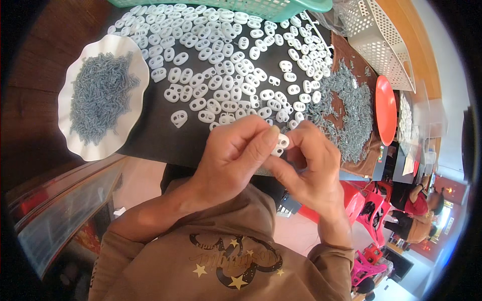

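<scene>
Close to my body, just off the table's front edge, my left hand point(233, 155) pinches a white two-hole cord lock point(282, 142) between thumb and fingers. My right hand point(312, 165) closes on the same piece from the other side, its thumb and forefinger against it. Fingertips hide part of the cord lock. Beyond my hands, many loose white cord locks point(228, 83) lie spread over the dark table. Small metal springs fill a white scalloped plate point(142, 108) on the left, and a heap of springs point(346, 120) lies on the right.
A brown cloth point(366, 155) lies under the right-hand springs. At the far edge stands a green basket point(251, 7). A red plate point(385, 110) and a white perforated basket point(379, 40) sit on the right. Pink chairs point(371, 210) and other people point(419, 215) are in the room beyond.
</scene>
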Tool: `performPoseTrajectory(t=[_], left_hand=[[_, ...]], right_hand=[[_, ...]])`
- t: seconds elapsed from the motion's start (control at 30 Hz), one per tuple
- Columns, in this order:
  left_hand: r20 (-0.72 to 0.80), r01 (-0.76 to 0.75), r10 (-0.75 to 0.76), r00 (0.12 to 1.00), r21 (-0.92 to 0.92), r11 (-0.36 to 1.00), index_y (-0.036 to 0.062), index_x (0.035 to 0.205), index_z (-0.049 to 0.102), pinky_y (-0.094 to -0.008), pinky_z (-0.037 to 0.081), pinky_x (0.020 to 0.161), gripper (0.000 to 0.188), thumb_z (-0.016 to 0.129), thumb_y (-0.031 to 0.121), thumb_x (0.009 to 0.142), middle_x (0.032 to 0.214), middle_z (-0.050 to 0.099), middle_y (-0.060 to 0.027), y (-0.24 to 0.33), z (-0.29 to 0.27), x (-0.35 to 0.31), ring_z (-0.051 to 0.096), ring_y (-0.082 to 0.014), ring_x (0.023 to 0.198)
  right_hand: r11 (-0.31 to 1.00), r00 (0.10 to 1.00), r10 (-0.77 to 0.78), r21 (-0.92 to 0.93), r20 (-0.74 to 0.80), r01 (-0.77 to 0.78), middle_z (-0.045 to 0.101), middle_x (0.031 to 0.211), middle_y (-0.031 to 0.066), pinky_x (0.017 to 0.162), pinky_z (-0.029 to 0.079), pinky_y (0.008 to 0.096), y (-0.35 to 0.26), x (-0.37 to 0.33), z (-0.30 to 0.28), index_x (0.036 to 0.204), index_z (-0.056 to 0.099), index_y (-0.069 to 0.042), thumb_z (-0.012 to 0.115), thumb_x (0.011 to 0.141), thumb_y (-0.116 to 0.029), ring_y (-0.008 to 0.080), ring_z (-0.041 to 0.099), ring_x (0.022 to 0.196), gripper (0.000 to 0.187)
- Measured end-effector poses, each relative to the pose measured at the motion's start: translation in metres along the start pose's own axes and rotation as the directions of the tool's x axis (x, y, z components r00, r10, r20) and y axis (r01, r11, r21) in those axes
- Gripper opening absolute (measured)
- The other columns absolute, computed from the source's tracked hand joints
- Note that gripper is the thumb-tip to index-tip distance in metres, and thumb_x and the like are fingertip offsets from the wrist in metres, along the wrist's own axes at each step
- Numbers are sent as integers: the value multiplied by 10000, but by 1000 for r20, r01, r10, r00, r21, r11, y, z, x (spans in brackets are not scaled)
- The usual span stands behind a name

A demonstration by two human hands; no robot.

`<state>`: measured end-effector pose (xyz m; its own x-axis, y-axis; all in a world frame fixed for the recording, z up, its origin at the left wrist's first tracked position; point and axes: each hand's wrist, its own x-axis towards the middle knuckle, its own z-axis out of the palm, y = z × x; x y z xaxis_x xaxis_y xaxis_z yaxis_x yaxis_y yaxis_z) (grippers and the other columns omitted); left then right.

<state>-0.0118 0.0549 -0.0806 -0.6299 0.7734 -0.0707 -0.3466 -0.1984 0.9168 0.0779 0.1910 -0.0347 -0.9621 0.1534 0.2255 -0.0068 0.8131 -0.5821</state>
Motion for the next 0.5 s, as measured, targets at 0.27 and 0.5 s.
performPoseTrajectory(t=[0.27, 0.5], left_hand=[[42, -49, 49, 998, -16, 999, 8, 844, 556, -207, 305, 530, 222, 540, 173, 990, 669, 425, 57, -5, -3, 0, 361, -19, 627], [78, -51, 49, 996, 20, 999, 10, 817, 563, -214, 294, 517, 239, 548, 180, 984, 656, 433, 57, -5, -6, -1, 357, -16, 618]], right_hand=[[624, 885, 432, 652, 171, -431, 427, 598, -69, 473, 283, 209, -2, -13, 7, 724, 532, -38, 714, 845, -43, 15, 352, 570, 219], [667, 891, 398, 599, 216, -443, 445, 607, -80, 467, 261, 210, 0, -14, -1, 738, 557, -37, 701, 867, -68, 6, 335, 564, 196]])
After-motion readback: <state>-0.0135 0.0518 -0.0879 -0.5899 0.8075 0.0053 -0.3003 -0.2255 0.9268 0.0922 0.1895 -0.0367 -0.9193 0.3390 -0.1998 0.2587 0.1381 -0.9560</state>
